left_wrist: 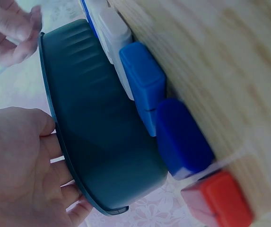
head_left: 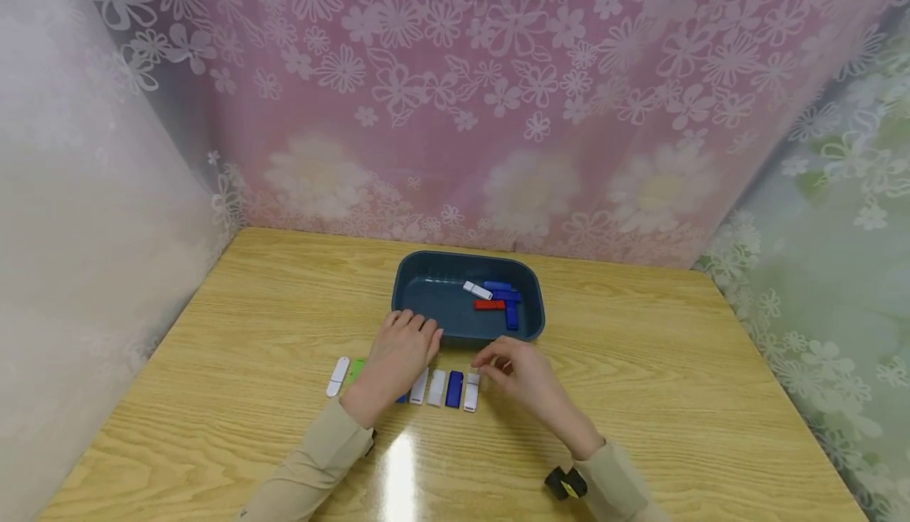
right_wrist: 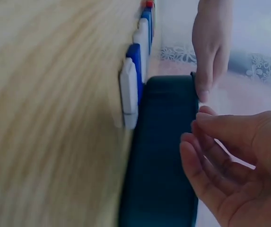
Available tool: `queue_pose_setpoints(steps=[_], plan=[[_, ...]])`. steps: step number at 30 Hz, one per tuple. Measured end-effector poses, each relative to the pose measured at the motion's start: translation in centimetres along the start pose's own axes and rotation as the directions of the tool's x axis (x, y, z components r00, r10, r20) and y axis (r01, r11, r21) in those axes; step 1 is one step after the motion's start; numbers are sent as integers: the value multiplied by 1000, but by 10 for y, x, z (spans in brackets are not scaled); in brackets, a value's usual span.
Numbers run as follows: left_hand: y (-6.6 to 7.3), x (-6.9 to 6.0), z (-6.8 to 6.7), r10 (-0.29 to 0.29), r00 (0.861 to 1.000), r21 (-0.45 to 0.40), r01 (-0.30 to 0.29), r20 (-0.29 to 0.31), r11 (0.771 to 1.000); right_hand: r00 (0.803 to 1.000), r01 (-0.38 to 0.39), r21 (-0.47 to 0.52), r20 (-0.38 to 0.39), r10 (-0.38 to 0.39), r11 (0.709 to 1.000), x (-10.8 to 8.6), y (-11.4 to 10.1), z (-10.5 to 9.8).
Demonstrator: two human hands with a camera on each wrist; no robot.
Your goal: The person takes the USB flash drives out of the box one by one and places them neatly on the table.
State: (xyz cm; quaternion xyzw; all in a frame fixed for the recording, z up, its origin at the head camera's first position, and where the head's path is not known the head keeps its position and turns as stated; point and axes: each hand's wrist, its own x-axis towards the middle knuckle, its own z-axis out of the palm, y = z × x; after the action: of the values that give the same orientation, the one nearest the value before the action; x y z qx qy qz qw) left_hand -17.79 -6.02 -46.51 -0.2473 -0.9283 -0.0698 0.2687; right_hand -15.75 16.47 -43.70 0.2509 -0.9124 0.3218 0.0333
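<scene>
- The left hand (head_left: 400,352) reaches from the lower left, back uppermost, crossing above part of a row of small sticks that look like USB drives.
- Its fingers extend over the near-left rim of a dark teal tray (head_left: 434,301), with the thumb at the edge; their ends are hidden in the left wrist view, so I cannot tell whether they grip.
- The right hand (head_left: 526,376) comes in from the lower right, above the row's right end and near the tray's front wall; its fingers are loosely bent, thumb and fingertips drawn near each other, and the right wrist view shows nothing held.
- The row lies on the wooden table (head_left: 682,396), in front of the tray.
- At its right end is a white stick (head_left: 471,392) with a dark seam across it, then a deep blue stick (head_left: 454,389) and two whitish ones.
- Partly covered by the left hand is a green stick (head_left: 358,368); beyond it, a slim white stick (head_left: 337,377) ends the row.
- The left wrist view also shows a red-ended stick (left_wrist: 227,198) in the row.
- Inside the tray, toward its right side, lie a white drive (head_left: 477,291), a red drive (head_left: 488,305) and several blue ones.
</scene>
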Motion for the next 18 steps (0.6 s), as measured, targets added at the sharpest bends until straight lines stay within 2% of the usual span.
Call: queue_pose_setpoints(steps=[5, 9, 14, 18], plan=[[0, 0, 0, -4, 1000, -4, 4, 6, 1000, 990, 47, -3, -136, -47, 999, 8, 2, -10], [0, 0, 0, 0, 1000, -7, 0, -7, 1000, 972, 43, -85, -225, -61, 995, 19, 6, -21], [0, 0, -1, 5, 1000, -11, -5, -19, 1000, 973, -53, -234, -229, -2, 971, 38, 14, -30], [0, 0, -1, 10, 1000, -15, -10, -22, 1000, 982, -121, -348, -179, 61, 930, 52, 22, -31]])
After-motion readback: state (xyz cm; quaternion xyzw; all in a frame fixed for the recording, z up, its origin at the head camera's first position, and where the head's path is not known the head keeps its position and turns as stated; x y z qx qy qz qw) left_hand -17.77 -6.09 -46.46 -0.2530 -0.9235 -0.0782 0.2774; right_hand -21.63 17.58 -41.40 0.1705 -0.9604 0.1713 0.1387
